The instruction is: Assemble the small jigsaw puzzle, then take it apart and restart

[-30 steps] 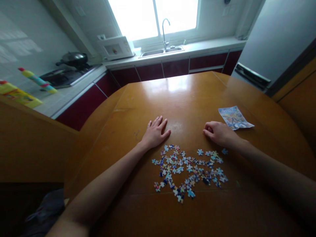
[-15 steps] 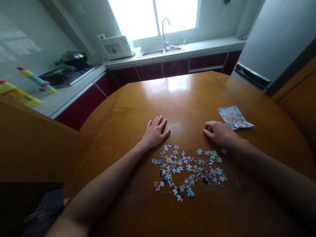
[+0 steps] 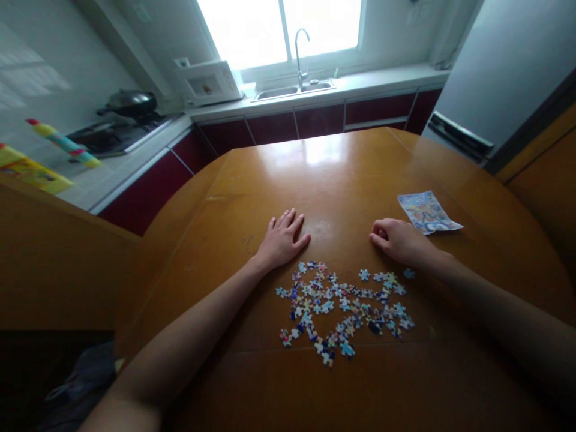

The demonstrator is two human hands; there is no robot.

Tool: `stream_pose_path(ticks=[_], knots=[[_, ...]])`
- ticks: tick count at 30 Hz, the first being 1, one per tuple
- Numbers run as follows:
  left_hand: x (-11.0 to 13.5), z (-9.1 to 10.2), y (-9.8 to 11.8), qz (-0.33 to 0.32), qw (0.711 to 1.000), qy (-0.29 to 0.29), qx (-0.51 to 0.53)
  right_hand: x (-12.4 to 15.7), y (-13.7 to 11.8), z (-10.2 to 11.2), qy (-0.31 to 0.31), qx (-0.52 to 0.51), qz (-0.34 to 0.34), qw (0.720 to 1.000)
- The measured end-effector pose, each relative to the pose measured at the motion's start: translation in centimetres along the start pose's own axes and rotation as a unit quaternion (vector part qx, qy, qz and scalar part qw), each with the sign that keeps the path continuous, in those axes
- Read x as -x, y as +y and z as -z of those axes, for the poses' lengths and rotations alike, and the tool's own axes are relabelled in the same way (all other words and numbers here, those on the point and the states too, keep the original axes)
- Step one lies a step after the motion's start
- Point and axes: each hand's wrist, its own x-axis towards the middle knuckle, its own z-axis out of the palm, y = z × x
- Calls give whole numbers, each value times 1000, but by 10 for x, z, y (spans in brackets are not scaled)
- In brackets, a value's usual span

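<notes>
My left hand (image 3: 282,239) lies flat on the wooden table (image 3: 333,186), fingers spread, with nothing under it that I can see. Loosely curled into a fist, my right hand (image 3: 396,240) rests on its side on the tabletop; no object shows between its fingers. Between my forearms, nearer to me, is a scattered heap of small jigsaw puzzle pieces (image 3: 328,307), mostly light blue, white and dark blue. A single light blue piece (image 3: 409,273) lies apart beside my right wrist. Just beyond my right hand is a creased printed picture sheet (image 3: 429,211).
Past the table runs a counter with a sink (image 3: 294,92), a tall faucet (image 3: 300,57) and a white microwave (image 3: 211,83). At left are a stove with a dark pan (image 3: 132,105) and yellow bottles (image 3: 63,143). A fridge (image 3: 504,78) stands at right.
Both hands and the puzzle pieces keep their places. The view has shifted very slightly.
</notes>
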Motion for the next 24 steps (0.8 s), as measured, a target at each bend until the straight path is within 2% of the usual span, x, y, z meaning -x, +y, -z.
stream_pose_path(ticks=[10, 13, 15, 17, 18, 19, 21, 22, 24], knots=[[0, 0, 0, 1, 1000, -2, 17, 0, -1, 1, -3, 2, 4, 1000], [-1, -1, -1, -3, 999, 13, 42, 0, -1, 1, -2, 4, 2, 1000], [0, 6, 1, -20, 996, 47, 79, 0, -1, 1, -3, 5, 0, 1000], [3, 22, 8, -66, 985, 78, 138, 1, -2, 2, -5, 6, -1, 1000], [6, 34, 14, -106, 976, 69, 177, 1, -2, 2, -7, 4, -1, 1000], [10, 47, 20, -153, 964, 34, 216, 2, -3, 3, -8, 3, -2, 1000], [22, 74, 35, -231, 929, -74, 279, 2, -4, 4, -10, 0, -6, 1000], [29, 85, 43, -260, 913, -120, 291, 2, -4, 4, -10, -1, -6, 1000], [43, 100, 55, -303, 895, -162, 285, 2, -5, 5, -10, -3, -7, 1000]])
